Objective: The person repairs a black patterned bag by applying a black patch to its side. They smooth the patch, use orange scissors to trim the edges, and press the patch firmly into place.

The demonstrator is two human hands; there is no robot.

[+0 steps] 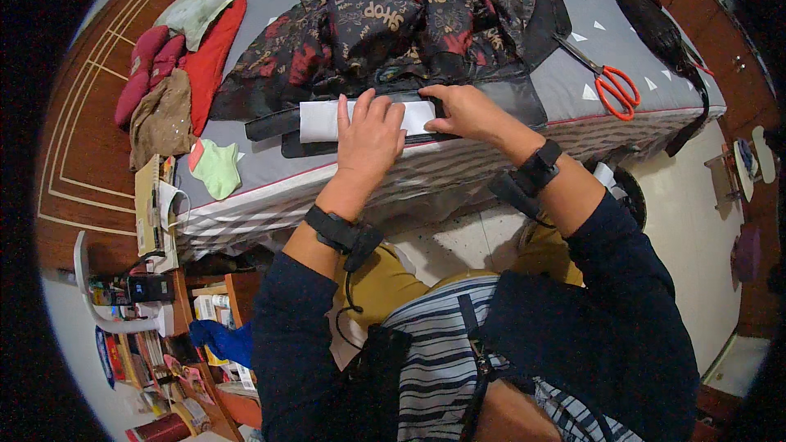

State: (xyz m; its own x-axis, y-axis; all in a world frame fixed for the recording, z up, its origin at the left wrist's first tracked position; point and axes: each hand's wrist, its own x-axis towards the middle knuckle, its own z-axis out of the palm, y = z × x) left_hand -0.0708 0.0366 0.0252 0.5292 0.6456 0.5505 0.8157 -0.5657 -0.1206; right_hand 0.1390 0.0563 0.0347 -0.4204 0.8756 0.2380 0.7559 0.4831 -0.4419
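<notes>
A black jacket (pixel 532 98) lies on the bed, its dark patterned lining (pixel 393 20) turned upward. Along its near edge rests a flat white strip (pixel 319 121), which looks like folded paper. My left hand (pixel 368 137) lies on the strip, fingers stretched out and slightly apart. At the strip's right end, the thumb and forefinger of my right hand (pixel 468 115) close around the jacket's black edge; its other fingers are mostly hidden. To the right, scissors with orange handles (pixel 614 92) lie with the blades pointing toward the jacket.
The grey bed (pixel 274 0) has a striped side. A pale green sock (pixel 217 170), brown cloth (pixel 164 115) and red cloth (pixel 217 61) lie on the left. A black bag (pixel 651 20) sits far right. Shelves with books (pixel 147 352) stand lower left.
</notes>
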